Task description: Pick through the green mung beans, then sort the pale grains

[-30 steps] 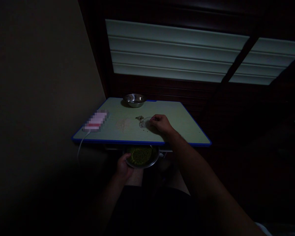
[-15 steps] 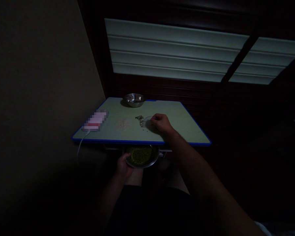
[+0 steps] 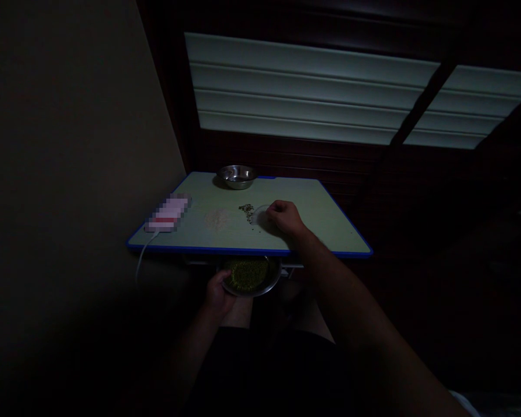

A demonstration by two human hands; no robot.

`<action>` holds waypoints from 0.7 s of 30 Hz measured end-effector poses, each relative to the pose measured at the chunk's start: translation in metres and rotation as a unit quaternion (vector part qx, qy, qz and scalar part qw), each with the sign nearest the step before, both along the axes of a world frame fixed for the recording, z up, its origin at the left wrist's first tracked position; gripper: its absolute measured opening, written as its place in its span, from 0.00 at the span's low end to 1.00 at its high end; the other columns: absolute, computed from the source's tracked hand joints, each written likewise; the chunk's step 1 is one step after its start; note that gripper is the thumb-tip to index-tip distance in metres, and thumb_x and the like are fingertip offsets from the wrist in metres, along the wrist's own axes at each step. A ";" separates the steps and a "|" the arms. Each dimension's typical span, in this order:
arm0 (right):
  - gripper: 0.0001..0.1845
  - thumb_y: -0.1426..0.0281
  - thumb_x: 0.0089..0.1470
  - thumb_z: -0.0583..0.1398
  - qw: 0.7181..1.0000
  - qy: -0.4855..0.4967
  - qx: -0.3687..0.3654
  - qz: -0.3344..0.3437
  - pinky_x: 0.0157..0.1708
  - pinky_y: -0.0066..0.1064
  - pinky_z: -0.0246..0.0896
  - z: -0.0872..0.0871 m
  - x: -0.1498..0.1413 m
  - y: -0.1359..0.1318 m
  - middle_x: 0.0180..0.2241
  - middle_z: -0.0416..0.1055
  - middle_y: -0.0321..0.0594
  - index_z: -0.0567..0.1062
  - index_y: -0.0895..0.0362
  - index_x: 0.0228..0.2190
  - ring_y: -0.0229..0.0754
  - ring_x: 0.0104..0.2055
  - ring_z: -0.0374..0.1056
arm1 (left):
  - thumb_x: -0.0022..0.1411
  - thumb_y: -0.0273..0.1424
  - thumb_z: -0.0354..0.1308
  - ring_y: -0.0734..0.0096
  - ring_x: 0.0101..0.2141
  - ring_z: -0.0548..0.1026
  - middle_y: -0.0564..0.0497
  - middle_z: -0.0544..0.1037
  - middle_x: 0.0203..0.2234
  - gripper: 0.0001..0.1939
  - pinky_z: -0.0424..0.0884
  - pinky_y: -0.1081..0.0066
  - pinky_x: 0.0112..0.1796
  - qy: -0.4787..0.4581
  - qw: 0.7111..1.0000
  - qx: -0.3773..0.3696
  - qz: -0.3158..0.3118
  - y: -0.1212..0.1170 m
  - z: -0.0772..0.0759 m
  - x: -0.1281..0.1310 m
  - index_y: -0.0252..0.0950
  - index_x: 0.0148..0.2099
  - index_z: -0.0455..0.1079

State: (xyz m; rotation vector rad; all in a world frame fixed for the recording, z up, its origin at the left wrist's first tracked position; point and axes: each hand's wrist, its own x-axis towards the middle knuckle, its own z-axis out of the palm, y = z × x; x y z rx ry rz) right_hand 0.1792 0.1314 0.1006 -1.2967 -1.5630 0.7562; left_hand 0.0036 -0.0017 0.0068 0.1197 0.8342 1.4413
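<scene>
Below the table's front edge, my left hand [image 3: 219, 294] grips the left rim of a metal bowl [image 3: 267, 289], thumb over the edge. Small green beans [image 3: 246, 273] fill the part of it that shows; the tabletop hides its far side. My right hand [image 3: 285, 217] is closed above the table, fingers pinched on a clear, thin, rounded piece [image 3: 260, 215] whose kind I cannot make out. Touching or close to its left edge is a small scatter of dark bits [image 3: 247, 211]. Farther left lies a patch of pale grains [image 3: 216, 219].
The light green table [image 3: 321, 211] has a blue edge. A second metal bowl [image 3: 238, 178] stands at its back. A blurred pink device [image 3: 168, 213] with a white cable [image 3: 141, 258] lies at the left, near the wall [image 3: 82, 145]. Dark wooden panelling [image 3: 295, 156] rises behind.
Almost nothing differs. My right hand and the clear piece have shifted very slightly to the right; my left hand and the bowl of beans stay in place.
</scene>
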 end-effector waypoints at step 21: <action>0.05 0.70 0.38 0.58 1.000 0.014 0.001 0.012 0.24 0.25 0.54 -0.002 0.000 0.002 0.19 0.69 0.34 0.72 0.59 0.20 0.35 0.23 0.62 | 0.47 0.22 0.55 0.53 0.36 0.80 0.41 0.82 0.28 0.13 0.74 0.54 0.43 -0.004 1.000 -0.006 -0.003 0.000 -0.002 -0.001 0.28 0.35 0.77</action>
